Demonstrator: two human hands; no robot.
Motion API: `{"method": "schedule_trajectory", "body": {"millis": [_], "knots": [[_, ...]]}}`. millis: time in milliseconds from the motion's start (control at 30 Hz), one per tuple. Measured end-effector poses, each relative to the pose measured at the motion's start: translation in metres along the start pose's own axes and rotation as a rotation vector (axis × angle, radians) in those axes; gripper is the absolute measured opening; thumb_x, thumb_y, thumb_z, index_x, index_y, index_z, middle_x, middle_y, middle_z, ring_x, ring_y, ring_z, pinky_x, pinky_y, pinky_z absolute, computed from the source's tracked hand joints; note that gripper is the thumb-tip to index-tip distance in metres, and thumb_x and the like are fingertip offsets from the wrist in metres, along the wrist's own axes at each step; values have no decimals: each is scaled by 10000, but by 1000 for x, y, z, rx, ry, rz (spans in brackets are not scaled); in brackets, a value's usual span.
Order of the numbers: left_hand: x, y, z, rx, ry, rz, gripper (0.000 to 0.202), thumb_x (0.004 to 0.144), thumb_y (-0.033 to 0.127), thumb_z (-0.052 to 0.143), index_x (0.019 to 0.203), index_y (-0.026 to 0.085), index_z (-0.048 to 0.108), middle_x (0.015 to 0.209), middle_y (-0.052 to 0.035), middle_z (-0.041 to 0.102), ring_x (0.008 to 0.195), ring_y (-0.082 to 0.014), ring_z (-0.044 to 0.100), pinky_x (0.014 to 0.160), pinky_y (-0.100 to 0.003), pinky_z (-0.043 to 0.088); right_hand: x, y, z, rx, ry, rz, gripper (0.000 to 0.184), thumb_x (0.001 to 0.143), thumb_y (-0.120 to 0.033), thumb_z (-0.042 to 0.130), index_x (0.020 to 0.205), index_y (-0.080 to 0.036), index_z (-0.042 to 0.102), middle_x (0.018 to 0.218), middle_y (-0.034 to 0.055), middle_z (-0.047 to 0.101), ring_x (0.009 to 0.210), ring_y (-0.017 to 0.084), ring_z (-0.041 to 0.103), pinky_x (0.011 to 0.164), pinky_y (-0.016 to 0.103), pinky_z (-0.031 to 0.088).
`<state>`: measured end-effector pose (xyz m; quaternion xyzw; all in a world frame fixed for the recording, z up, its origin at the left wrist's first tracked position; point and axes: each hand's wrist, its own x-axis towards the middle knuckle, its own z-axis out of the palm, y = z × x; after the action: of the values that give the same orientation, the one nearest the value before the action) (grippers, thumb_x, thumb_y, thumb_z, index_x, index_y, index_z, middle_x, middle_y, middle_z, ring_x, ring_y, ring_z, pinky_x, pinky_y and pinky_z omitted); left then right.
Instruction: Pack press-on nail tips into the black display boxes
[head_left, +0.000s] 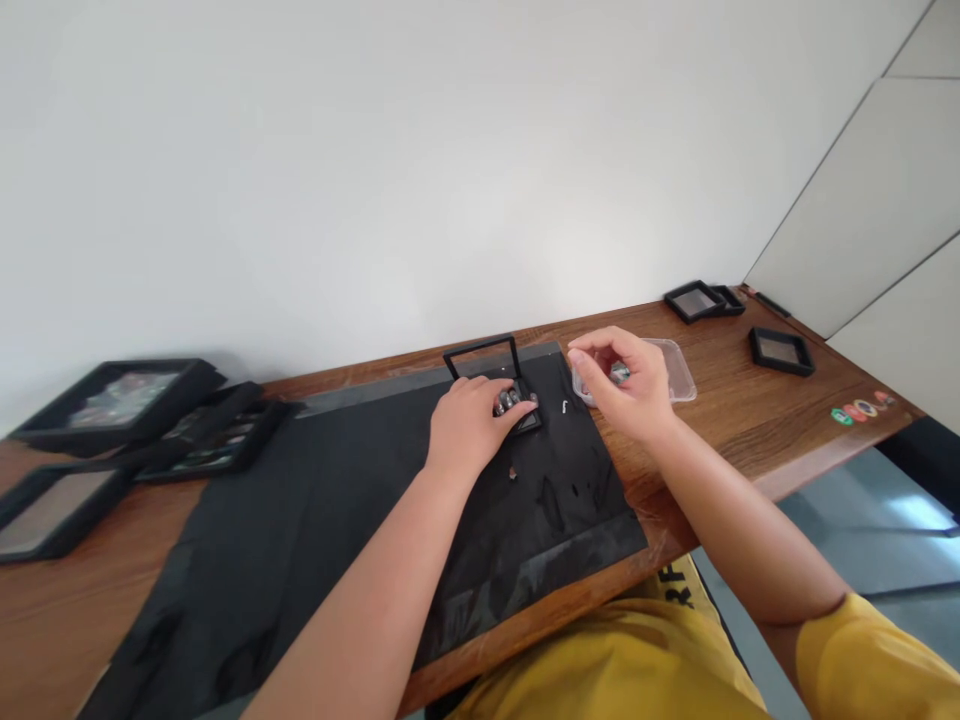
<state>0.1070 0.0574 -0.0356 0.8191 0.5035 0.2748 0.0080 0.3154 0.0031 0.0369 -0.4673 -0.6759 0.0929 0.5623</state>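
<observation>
My left hand rests on the black sheet, its fingers curled over a small black box and its thumb along the near side. Small shiny dark and silvery pieces show between finger and thumb. Behind them the box's framed lid stands raised. To the right, my right hand is lifted over a clear plastic container, with thumb and forefinger pinched together. Whether anything is between those fingertips is too small to tell. Small colored bits show behind the hand, inside the container.
A black sheet covers much of the wooden table. A white scrap and a small brown bit lie on it. Black framed boxes are stacked at left; others lie right, near round stickers. A wall stands behind.
</observation>
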Motion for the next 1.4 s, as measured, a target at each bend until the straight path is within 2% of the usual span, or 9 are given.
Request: {"method": "schedule_trajectory", "body": {"millis": [233,400,500,600,667,800,967,1233,1400], "knots": [[1,-4,-6,-75,24,-16,468,826,568,785,1148,228,780,851,-76,749,901,-325,676,762,-413,523,14,24,-23,-295,-201,210,150,909,-317,668,964,-210,759,774,10,733,626,133,570,630,287,432],[-1,-5,-18,-137,72,12,440,844,606,742,1073,233,793,856,-69,762,851,-295,669,757,-409,522,16,41,-32,-597,-435,367,95,864,-247,708,792,-219,762,882,49,788,820,210,676,710,325,462],[-7,-8,-35,-245,224,-13,351,952,540,621,933,240,802,769,-32,734,776,-229,661,750,-365,514,15,45,-31,-651,-542,410,69,824,-284,769,819,-222,797,917,79,801,859,248,709,702,344,489],[-11,-12,-51,-351,455,-98,458,1039,443,460,825,209,791,685,-18,676,665,-173,620,667,-323,468,16,47,-29,-666,-636,505,142,791,-320,816,879,-210,828,934,99,806,865,260,727,707,345,507],[-11,-15,-56,-378,512,-142,506,1053,421,418,785,192,781,623,-10,616,607,-156,582,622,-314,434,18,47,-29,-643,-694,594,172,785,-316,832,913,-202,835,939,90,811,858,244,733,718,331,508],[-9,-13,-56,-407,477,-162,532,1050,435,405,702,214,741,593,-13,595,589,-158,583,616,-320,437,24,47,-30,-610,-716,711,160,778,-222,833,936,-200,835,909,57,815,825,208,733,715,297,500],[-9,-8,-57,-403,464,-126,530,1039,445,415,639,237,692,579,-18,604,620,-175,626,645,-327,474,26,46,-31,-618,-730,664,108,796,-125,778,833,-212,830,894,51,815,851,199,731,712,277,487],[-9,-11,-54,-352,424,-115,460,1017,451,459,739,250,765,610,-15,642,629,-187,619,649,-337,464,24,48,-27,-680,-788,610,22,805,-239,812,789,-225,807,854,43,791,787,201,689,652,299,430],[-8,-16,-43,-201,148,-139,314,927,495,595,857,278,812,738,-26,730,743,-242,653,650,-358,464,23,46,-28,-665,-677,535,80,838,-267,781,776,-218,768,859,40,784,815,198,682,669,300,431]]}}
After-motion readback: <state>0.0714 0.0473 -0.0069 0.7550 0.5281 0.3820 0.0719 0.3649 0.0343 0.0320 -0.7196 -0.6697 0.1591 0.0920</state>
